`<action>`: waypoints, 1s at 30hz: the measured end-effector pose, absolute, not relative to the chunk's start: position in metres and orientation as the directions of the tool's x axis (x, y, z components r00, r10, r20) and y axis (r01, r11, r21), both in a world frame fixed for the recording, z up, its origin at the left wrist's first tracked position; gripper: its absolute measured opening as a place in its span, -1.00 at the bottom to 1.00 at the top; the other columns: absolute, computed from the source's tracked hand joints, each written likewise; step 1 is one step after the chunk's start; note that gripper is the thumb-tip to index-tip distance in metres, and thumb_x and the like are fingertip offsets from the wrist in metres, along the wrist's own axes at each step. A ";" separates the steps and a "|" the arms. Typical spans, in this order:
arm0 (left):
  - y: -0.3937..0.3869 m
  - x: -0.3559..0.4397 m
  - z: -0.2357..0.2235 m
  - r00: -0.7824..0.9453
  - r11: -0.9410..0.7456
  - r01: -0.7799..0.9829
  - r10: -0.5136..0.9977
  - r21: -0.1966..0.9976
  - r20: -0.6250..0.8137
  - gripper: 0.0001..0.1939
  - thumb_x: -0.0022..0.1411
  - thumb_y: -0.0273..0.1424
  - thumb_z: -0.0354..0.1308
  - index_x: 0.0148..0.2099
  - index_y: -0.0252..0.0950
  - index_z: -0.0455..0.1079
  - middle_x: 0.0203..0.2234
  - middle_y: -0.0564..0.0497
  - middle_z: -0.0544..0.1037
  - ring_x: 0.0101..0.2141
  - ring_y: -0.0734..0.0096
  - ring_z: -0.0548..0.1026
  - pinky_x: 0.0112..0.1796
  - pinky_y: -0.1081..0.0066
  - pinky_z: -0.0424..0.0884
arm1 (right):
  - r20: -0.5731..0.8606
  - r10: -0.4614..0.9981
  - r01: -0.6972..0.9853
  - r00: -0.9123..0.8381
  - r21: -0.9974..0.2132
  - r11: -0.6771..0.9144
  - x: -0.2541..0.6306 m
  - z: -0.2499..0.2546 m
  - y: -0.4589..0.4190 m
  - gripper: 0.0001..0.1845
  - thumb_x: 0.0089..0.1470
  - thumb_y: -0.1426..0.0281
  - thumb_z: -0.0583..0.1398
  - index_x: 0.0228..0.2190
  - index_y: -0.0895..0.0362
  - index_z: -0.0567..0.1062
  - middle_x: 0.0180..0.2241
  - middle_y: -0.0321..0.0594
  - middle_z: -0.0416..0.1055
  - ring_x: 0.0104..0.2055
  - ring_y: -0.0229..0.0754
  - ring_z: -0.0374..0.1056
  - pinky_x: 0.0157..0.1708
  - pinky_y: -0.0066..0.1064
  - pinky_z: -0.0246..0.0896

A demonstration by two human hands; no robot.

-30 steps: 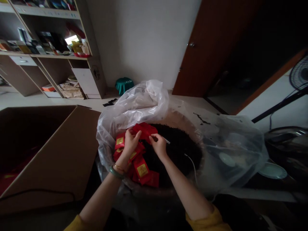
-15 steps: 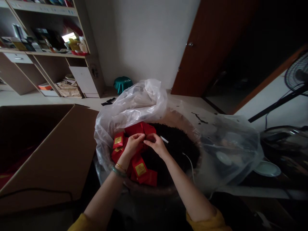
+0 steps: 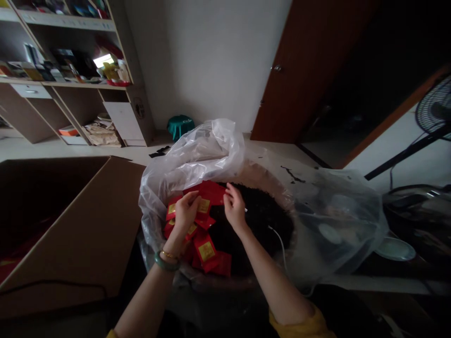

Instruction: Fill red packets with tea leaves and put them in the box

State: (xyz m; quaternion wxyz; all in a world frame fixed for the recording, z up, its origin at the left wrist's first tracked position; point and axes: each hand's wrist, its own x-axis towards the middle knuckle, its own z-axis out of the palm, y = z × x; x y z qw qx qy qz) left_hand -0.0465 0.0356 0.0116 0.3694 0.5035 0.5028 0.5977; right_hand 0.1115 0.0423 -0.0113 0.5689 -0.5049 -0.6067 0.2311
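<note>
A small red packet with a gold label point(image 3: 204, 205) is pinched between the thumb and fingers of my left hand point(image 3: 186, 212). My right hand point(image 3: 234, 206) is just to its right, fingers loosely curved and apart, with nothing visible in them. Behind both hands lie plain red packets point(image 3: 210, 188). More red packets with gold labels point(image 3: 206, 251) are heaped below my left hand. They rest on dark, loose, shredded material like tea leaves point(image 3: 264, 211), inside a large round tub lined with clear plastic point(image 3: 197, 155). A small white piece beside my right hand is mostly hidden.
An open cardboard box point(image 3: 95, 234) stands on the left with red items inside. A thin white cord point(image 3: 282, 241) lies over the tub's right side. Further right are a clear plastic bag point(image 3: 338, 225), a pale dish point(image 3: 395, 249) and a fan point(image 3: 435, 110). Shelves point(image 3: 70, 84) stand behind.
My hands came together over the red packets, then moved apart. The left now shows a gold-labelled packet in its fingers; the right has drawn back to the right and opened.
</note>
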 end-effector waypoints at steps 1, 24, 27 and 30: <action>0.034 -0.044 0.011 -0.208 -0.218 0.084 0.951 0.972 0.231 -0.72 -0.03 -0.26 0.20 -0.27 -0.33 0.49 -0.43 -0.03 0.60 -0.42 0.34 0.52 -0.36 0.40 0.42 | 0.575 0.805 0.444 0.149 -0.766 0.465 0.116 0.000 0.040 -0.51 0.18 0.30 0.03 0.12 0.13 0.29 0.12 0.04 0.29 0.11 -0.04 0.27 0.03 -0.13 0.27; 0.021 -0.018 0.003 0.036 -0.270 0.178 0.963 0.946 0.268 -0.78 0.07 -0.31 0.17 -0.23 -0.29 0.49 -0.31 -0.06 0.61 -0.28 0.29 0.55 -0.20 0.34 0.43 | 0.650 0.716 0.744 -0.255 -0.341 0.574 0.145 0.041 0.027 -0.76 0.04 0.44 0.23 -0.61 0.09 0.34 -0.55 -0.23 0.38 -0.37 -0.16 0.26 -0.34 -0.39 0.21; 0.021 -0.016 -0.006 0.086 -0.041 -0.040 0.995 0.998 0.045 -0.66 0.06 -0.20 0.22 -0.17 -0.31 0.43 -0.28 -0.09 0.59 -0.29 0.31 0.55 -0.25 0.35 0.46 | 0.595 0.784 0.750 -0.179 -0.433 0.500 0.156 0.041 0.026 -0.82 0.08 0.40 0.17 -0.55 0.09 0.33 -0.55 -0.27 0.35 -0.45 -0.20 0.26 -0.38 -0.42 0.16; 0.022 -0.016 -0.019 0.131 0.217 -0.134 0.971 0.967 -0.200 -0.56 -0.02 -0.10 0.28 -0.22 -0.34 0.38 -0.34 -0.11 0.56 -0.36 0.32 0.55 -0.39 0.41 0.45 | 0.510 0.856 0.751 -0.083 -0.533 0.390 0.167 0.036 0.026 -0.82 0.10 0.34 0.11 -0.52 0.08 0.29 -0.62 -0.33 0.28 -0.52 -0.22 0.22 -0.45 -0.44 0.11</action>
